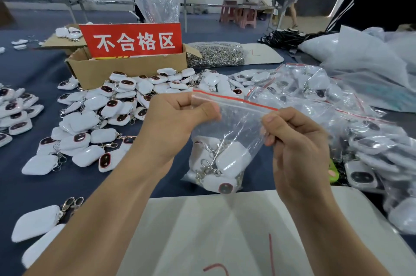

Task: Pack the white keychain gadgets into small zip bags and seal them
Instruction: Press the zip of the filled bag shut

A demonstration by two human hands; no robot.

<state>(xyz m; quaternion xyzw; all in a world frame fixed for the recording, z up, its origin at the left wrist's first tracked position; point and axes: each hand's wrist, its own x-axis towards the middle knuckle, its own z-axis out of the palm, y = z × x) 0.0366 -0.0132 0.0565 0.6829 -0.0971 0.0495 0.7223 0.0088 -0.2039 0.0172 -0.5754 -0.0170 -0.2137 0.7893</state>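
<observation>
A small clear zip bag (pixel 238 122) with a red seal strip hangs in the air over the table's near edge. Several white keychain gadgets (pixel 231 158) with metal clasps lie in its bottom. My left hand (pixel 177 122) pinches the bag's top left corner. My right hand (pixel 295 140) pinches the top right end of the red strip between thumb and fingers. A big heap of loose white gadgets (pixel 105 113) covers the blue table to the left. Filled zip bags (pixel 360 131) pile up on the right.
A cardboard box (pixel 126 68) with a red sign (pixel 132 39) stands behind the heap. A bag of metal clasps (pixel 216 55) lies beside it. Flat empty bags (pixel 225 230) lie under my forearms. Large plastic sacks (pixel 360 50) sit at the far right.
</observation>
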